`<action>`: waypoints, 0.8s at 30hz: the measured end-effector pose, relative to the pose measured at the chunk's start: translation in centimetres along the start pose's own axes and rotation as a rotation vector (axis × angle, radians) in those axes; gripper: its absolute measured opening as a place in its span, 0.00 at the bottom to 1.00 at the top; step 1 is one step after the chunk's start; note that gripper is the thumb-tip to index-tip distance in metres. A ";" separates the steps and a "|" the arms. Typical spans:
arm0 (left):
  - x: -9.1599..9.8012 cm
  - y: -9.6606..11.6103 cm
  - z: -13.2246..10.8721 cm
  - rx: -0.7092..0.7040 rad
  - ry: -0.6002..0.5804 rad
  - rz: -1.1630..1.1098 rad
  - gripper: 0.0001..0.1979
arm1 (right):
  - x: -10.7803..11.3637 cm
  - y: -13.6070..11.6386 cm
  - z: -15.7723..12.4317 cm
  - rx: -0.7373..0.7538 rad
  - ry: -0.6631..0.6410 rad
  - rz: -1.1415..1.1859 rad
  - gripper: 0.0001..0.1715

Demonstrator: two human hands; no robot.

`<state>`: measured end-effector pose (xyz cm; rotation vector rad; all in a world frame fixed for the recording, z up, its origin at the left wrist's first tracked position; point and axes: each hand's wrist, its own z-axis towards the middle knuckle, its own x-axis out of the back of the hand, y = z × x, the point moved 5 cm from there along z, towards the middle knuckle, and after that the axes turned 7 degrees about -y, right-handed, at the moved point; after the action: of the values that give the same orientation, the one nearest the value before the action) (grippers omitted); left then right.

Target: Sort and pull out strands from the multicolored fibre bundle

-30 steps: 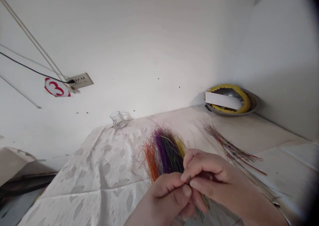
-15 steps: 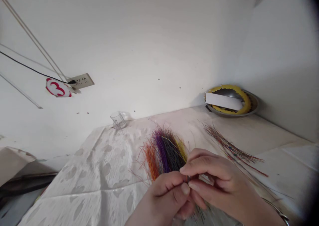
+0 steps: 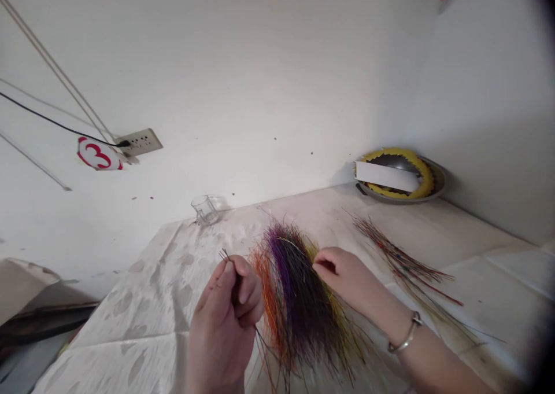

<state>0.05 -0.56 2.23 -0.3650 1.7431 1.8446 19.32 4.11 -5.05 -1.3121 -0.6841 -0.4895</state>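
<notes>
My left hand (image 3: 228, 319) is closed, thumb against the fingers, around a few thin dark strands (image 3: 225, 255). Their tips poke out above the thumb, and their tails hang below the fist. Beside it lies a thick pile of thin wire-like strands (image 3: 307, 301), in orange, purple, black and yellow bands. My right hand (image 3: 336, 267) is at the right side of this pile, with thumb and fingertips pinched together. What is between those fingertips, if anything, is too small to make out. A metal bracelet (image 3: 407, 333) circles the right wrist.
A smaller bunch of reddish and dark strands (image 3: 403, 255) lies on the right of the cloth-covered table (image 3: 151, 336). At the back stand a glass mug (image 3: 204, 210) and a metal bowl (image 3: 437, 188) holding a yellow ring (image 3: 427, 171) and a white strip (image 3: 385, 176).
My hands, together in front of the pile before, are now apart. The left has moved left and up with the strands; the right has drawn back to the pile's upper right side.
</notes>
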 end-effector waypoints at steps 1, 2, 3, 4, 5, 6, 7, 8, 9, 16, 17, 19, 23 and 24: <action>0.2 0.2 0.0 -0.012 0.013 -0.001 0.12 | -1.1 0.4 0.4 -0.013 -0.024 -0.034 0.06; 0.2 0.3 -0.1 -0.018 0.020 -0.003 0.13 | -2.1 0.9 0.6 -0.030 -0.046 -0.068 0.05; 0.3 0.3 -0.1 -0.020 0.020 -0.005 0.13 | -3.2 1.4 0.8 -0.046 -0.072 -0.102 0.04; 0.2 0.3 -0.1 -0.024 0.018 -0.008 0.13 | -4.1 1.8 0.9 -0.061 -0.096 -0.134 0.04; 0.2 0.2 -0.2 -0.027 0.015 -0.010 0.12 | -5.0 2.3 0.9 -0.075 -0.118 -0.165 0.04; 0.1 0.2 -0.2 -0.028 0.014 -0.012 0.12 | -5.7 2.7 0.9 -0.086 -0.141 -0.194 0.05; 0.0 0.1 -0.2 -0.027 0.013 -0.014 0.12 | -6.2 3.1 0.9 -0.097 -0.164 -0.219 0.07; 0.0 0.0 -0.2 -0.025 0.013 -0.016 0.12 | -6.6 3.4 1.0 -0.108 -0.186 -0.241 0.08; -0.1 0.0 -0.2 -0.022 0.016 -0.019 0.12 | -6.9 3.7 1.0 -0.119 -0.206 -0.259 0.09; -0.2 -0.2 -0.4 -0.009 -0.002 -0.027 0.13 | -6.8 3.5 1.0 -0.147 -0.228 -0.294 0.11; -0.3 -0.2 -0.4 -0.010 -0.008 -0.025 0.13 | -6.8 3.3 0.9 -0.142 -0.221 -0.295 0.11; -0.4 -0.2 -0.4 -0.010 -0.017 -0.024 0.14 | -7.0 3.0 0.8 -0.133 -0.220 -0.301 0.12; -0.4 -0.6 -0.2 0.004 -0.020 -0.020 0.13 | -7.7 3.4 0.8 -0.150 -0.273 -0.302 0.10; -0.5 -0.7 -0.2 0.007 -0.019 -0.018 0.13 | -7.8 3.7 0.9 -0.158 -0.288 -0.294 0.10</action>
<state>0.80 -0.82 1.89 -0.3582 1.7277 1.8226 16.07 5.29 -13.02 -1.4535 -1.1061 -0.6078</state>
